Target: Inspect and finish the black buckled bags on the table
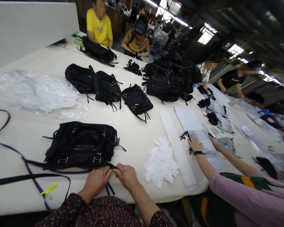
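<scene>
A black bag (85,138) with brass-coloured buckles and a zip lies flat on the table before me. At its lower right corner, my left hand (94,182) and my right hand (127,177) meet, fingertips pinched together on a thin black strap (112,166). Short black strap ends (110,188) hang below, between the hands. What exactly each fingertip grips is partly hidden. From the bag's left side a long black strap (26,160) runs out in loose loops, with a yellow tag (49,188) beside it.
Right of my hands lie white paper pieces (162,160) and a long white strip (178,151). A co-worker's hands (196,144) press a wrapped package (202,138). Clear plastic bags (38,91), more black bags (137,100) and a bag pile (170,77) lie farther back.
</scene>
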A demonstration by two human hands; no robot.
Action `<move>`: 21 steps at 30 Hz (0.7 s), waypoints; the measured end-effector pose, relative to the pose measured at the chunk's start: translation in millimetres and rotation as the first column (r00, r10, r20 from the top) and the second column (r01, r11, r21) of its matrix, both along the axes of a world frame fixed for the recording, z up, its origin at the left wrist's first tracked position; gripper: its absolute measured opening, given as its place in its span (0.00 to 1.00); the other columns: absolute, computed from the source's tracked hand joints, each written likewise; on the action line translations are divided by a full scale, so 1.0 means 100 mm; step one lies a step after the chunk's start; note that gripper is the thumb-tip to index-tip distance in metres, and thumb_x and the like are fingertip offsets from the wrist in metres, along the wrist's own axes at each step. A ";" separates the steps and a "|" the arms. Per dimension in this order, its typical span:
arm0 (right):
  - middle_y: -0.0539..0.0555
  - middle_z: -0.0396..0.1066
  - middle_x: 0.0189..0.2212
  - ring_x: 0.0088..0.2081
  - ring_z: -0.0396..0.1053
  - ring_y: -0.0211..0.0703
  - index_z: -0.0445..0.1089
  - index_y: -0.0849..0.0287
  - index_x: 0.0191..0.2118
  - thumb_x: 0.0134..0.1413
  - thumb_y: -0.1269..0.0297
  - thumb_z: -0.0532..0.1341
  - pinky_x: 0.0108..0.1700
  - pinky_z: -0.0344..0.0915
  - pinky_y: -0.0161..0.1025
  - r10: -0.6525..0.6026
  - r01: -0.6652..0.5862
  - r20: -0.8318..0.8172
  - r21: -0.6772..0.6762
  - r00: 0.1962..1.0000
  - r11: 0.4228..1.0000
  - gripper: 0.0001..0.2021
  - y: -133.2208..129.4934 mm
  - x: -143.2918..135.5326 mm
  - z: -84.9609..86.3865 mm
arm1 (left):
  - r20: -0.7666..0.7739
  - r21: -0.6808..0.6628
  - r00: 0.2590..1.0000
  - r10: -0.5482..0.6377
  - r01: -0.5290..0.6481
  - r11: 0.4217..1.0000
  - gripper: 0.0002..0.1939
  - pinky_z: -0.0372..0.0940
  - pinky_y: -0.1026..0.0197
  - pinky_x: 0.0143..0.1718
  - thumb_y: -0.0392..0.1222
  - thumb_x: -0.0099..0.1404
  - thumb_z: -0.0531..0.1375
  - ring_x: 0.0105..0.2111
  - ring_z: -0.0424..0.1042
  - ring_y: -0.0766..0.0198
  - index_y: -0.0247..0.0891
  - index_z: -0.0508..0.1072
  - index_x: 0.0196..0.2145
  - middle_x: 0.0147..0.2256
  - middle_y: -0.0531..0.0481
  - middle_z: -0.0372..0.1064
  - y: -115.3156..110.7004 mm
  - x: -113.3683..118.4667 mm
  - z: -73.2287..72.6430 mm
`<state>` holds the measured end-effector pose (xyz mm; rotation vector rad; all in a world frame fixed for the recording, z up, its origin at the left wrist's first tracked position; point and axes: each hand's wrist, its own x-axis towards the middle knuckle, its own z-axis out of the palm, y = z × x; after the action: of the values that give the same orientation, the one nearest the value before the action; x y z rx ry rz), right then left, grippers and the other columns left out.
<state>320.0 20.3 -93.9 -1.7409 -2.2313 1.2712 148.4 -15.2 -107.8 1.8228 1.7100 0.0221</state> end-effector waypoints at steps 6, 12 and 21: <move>0.50 0.75 0.26 0.26 0.70 0.36 0.70 0.60 0.35 0.53 0.52 0.59 0.31 0.64 0.33 -0.427 0.154 -0.470 -0.514 0.773 0.844 0.15 -0.05 0.06 -0.07 | 0.018 0.221 0.988 -0.155 0.147 0.964 0.24 0.62 0.55 0.42 0.51 0.71 0.38 0.41 0.74 0.56 0.43 0.70 0.39 0.38 0.46 0.75 0.05 -0.12 0.07; 0.49 0.76 0.27 0.27 0.70 0.36 0.71 0.59 0.35 0.52 0.62 0.57 0.31 0.63 0.32 -0.316 0.072 -0.400 -0.517 0.860 0.853 0.09 -0.09 -0.09 -0.25 | -0.036 0.029 0.992 -0.124 0.125 0.992 0.24 0.62 0.57 0.32 0.51 0.71 0.36 0.35 0.76 0.55 0.43 0.69 0.40 0.35 0.48 0.77 -0.15 -0.31 -0.15; 0.54 0.77 0.28 0.30 0.71 0.45 0.73 0.54 0.32 0.60 0.50 0.53 0.29 0.55 0.36 0.419 -0.444 0.223 0.074 0.880 0.893 0.17 -0.11 -0.33 0.03 | -0.085 -0.021 0.996 0.004 -0.006 1.000 0.22 0.61 0.57 0.31 0.49 0.70 0.38 0.34 0.77 0.53 0.42 0.70 0.37 0.35 0.47 0.77 -0.37 -0.47 -0.17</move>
<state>287.4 9.7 -90.9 -1.4298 -2.8705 1.0136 101.4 -52.6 -124.5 1.8281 1.7666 -0.0724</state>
